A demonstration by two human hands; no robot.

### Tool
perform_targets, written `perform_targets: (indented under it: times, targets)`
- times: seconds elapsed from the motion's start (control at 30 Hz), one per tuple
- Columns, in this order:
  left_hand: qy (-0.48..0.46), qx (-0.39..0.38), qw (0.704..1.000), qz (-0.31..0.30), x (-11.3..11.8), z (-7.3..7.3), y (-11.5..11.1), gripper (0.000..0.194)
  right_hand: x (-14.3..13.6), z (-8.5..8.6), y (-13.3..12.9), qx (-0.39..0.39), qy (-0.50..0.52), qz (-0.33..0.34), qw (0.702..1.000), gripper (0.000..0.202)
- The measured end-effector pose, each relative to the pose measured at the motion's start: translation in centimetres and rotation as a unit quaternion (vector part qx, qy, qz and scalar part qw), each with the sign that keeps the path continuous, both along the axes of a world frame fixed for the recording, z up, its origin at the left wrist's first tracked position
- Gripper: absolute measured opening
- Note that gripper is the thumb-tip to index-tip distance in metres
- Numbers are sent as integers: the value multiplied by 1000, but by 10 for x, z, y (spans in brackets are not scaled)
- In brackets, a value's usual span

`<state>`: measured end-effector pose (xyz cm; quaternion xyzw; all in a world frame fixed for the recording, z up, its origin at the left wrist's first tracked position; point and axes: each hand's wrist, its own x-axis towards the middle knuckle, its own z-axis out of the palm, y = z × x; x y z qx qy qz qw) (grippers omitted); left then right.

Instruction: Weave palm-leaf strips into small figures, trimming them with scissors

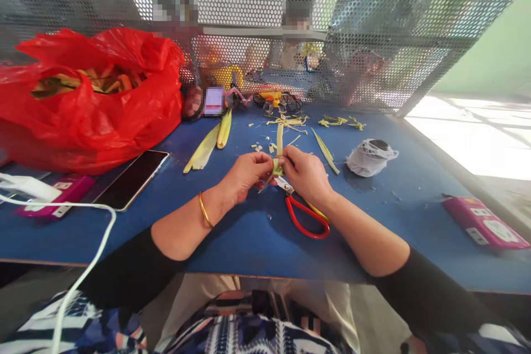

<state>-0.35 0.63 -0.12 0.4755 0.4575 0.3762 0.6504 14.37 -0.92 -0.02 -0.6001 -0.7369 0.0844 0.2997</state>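
Between my two hands, a folded pale green leaf strip point(279, 141) points away from me over the blue table. My left hand point(250, 172) pinches its near end from the left, wrist ringed by a gold bangle. My right hand point(305, 172) closes on the same strip from the right, fingertips almost touching those of the left. Just below the fingers lie scissors with red handles point(307, 227), partly covered by my right hand. Small leaf scraps point(271, 147) are scattered beyond my hands. A long green leaf piece point(325, 151) rests to the right.
A red plastic bag point(136, 105) of leaf material stands at the left, near a black phone point(133, 180) and a magenta box point(70, 194). Wrapped thread spool point(370, 157) and another magenta box point(485, 222) sit right. A perforated metal screen point(257, 5) borders the table, people behind it.
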Motion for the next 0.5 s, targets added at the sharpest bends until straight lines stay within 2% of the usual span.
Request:
perform_targets:
  times: [0.23, 0.37, 0.5]
  targets:
    - [-54, -31, 998, -19, -2, 2, 1, 26, -1, 5, 1, -7, -23, -59, 998, 22]
    - [-50, -4, 999, -20, 0, 4, -3, 32, -1, 6, 0, 1, -29, -69, 997, 22]
    - [-19, 31, 999, 34, 6, 0, -8, 40, -3, 4, -2, 5, -13, -78, 997, 22]
